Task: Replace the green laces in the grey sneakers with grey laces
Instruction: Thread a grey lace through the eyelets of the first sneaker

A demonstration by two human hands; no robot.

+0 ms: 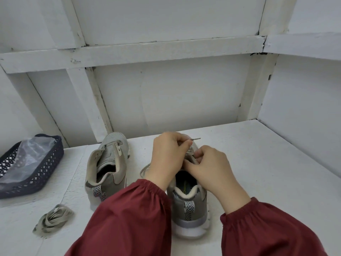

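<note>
Left hand [167, 154] pinched grey lace [196, 139] tip; right hand [208, 167] pinched same lace by sneaker [190, 207] eyelets, near tabletop [258, 154] front edge. Judged: feed flat, untwisted.

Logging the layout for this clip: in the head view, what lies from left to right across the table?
Dark basket → bundle of loose laces → unlaced sneaker → left hand → right hand. Both hands pinch a lace on the second sneaker, which they overlap, so it is left out.
</note>
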